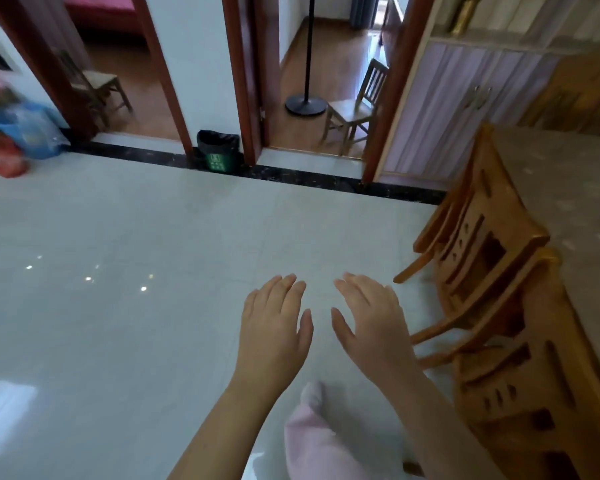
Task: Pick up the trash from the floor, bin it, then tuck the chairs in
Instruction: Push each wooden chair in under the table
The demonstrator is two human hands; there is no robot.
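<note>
While both palms face down over the pale tiled floor, the left hand and right hand hover side by side, fingers spread, holding nothing. Two wooden chairs sit pushed against the table at right. The green bin stands against the far wall between two doorways.

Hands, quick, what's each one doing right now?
Left hand: open, flat, empty.
Right hand: open, flat, empty.

Soft daylight, floor glare, blurred edges.
</note>
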